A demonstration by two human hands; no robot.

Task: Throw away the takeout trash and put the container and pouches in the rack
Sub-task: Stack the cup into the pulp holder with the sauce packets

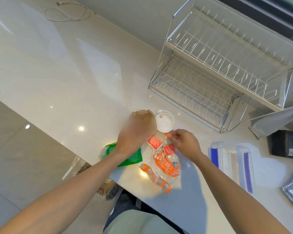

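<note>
We see the orange wrappers point(164, 164), red sachets point(154, 142) and white cup lid point(164, 121) near the countertop's point(74, 68) front edge, the clear container point(231, 162) toward its right. Our left hand point(135, 134) blurs, grip unclear; our right hand point(184, 142) pinches clear film. The rack point(218, 65) holds nothing, so we judge everything remains

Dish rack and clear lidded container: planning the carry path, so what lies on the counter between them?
In the head view, the counter between the dish rack and the clear lidded container is bare.
</note>
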